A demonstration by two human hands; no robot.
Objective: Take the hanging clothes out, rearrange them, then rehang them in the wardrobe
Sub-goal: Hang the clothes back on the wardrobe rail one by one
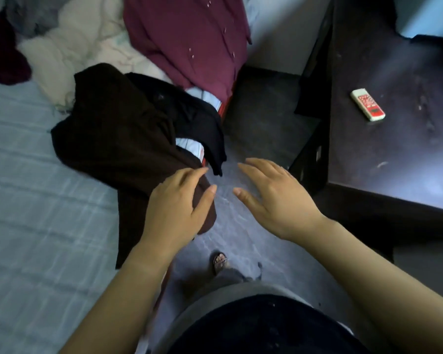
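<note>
A dark brown garment (118,139) lies spread over the edge of the bed (23,200), with a black garment (197,116) partly on top of it. Farther back a maroon garment (187,39) lies on a cream quilt (82,39). My left hand (177,205) hovers over the lower corner of the brown garment with its fingers straight, holding nothing. My right hand (274,198) is spread above the floor just to the right, also holding nothing. No hanger and no wardrobe are in view.
A dark desk (394,149) fills the right side, with a white and red remote (367,104) on it. A dark stool or low stand (269,111) sits between bed and desk. My sandalled foot (220,261) is on the grey floor (241,241). Another dark red cloth (3,57) lies far left.
</note>
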